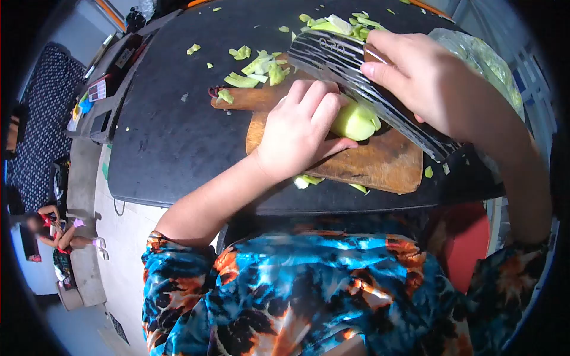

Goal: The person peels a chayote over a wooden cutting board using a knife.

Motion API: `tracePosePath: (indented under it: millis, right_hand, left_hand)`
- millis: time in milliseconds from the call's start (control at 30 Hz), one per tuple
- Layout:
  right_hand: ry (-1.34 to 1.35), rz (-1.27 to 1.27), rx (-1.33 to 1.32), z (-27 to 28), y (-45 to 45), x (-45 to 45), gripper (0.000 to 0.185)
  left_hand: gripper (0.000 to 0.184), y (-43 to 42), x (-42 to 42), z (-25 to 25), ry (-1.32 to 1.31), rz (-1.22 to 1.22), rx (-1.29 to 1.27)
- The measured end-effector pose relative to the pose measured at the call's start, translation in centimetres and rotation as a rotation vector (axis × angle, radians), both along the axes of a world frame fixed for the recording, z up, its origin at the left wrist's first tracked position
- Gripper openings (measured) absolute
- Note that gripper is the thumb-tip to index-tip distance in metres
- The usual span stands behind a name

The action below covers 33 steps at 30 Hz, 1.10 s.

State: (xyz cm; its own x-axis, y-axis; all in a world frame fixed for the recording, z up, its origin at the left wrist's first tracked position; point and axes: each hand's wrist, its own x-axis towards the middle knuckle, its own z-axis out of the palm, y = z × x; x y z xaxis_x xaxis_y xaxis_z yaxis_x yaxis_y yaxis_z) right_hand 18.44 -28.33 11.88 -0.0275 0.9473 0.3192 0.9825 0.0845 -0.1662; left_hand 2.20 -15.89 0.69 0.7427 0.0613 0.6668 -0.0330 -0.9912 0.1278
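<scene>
Holding a green vegetable (355,121) on the wooden board (386,163), the left hand (300,127) curls its fingers around it; farther right, the right hand (418,74) clasps a striped knife (353,80).

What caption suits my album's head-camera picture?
Left hand grips a rounded green vegetable on a brown wooden board; right hand holds a broad, dark, striped knife.

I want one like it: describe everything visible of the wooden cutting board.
The cutting board looks like brown wood with darker patches. Its handle, tipped with a dark-red loop, points left and bears a green scrap. It lies flat on the black table, under the green vegetable, partly hidden by the left hand.
</scene>
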Motion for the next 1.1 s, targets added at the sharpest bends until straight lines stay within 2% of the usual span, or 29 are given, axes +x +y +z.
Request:
tracePosePath:
  millis: [100, 133, 367, 467, 567, 833, 967, 1100]
  right_hand:
    - [-0.037, 0.048, 0.011, -0.1, 0.5, 0.1, 0.023]
    - [0.017, -0.042, -0.099, 0.3, 0.5, -0.1, 0.024]
    - [0.132, -0.068, -0.269, 0.9, 1.6, -0.3, 0.025]
    - [0.319, -0.24, -0.48, 2.5, 1.6, -1.1, 0.025]
    - [0.218, -0.128, -0.35, 0.9, 1.5, -0.2, 0.025]
    - [0.299, -0.189, -0.438, -0.2, 1.9, -0.4, 0.027]
    - [0.382, -0.325, -0.552, 0.9, 2.3, -1.0, 0.03]
    - [0.202, -0.111, -0.369, -2.1, 2.7, -0.5, 0.039]
  left_hand:
    - [0.06, -0.1, -0.1, 0.1, 0.035, 0.014, -0.018]
    - [0.061, 0.1, 0.0, 0.2, 0.029, 0.012, -0.013]
    - [0.061, 0.1, 0.1, -0.1, 0.014, 0.014, 0.02]
    - [0.06, 0.2, 0.1, 0.0, 0.004, 0.015, 0.038]
    - [0.06, 0.0, 0.1, 0.0, 0.017, 0.021, 0.043]
    - [0.06, 0.1, 0.3, -0.1, 0.007, 0.007, 0.037]
    - [0.058, 0.1, 0.4, 0.1, 0.007, 0.006, 0.028]
    - [0.053, 0.1, 0.4, 0.1, -0.012, 0.018, 0.044]
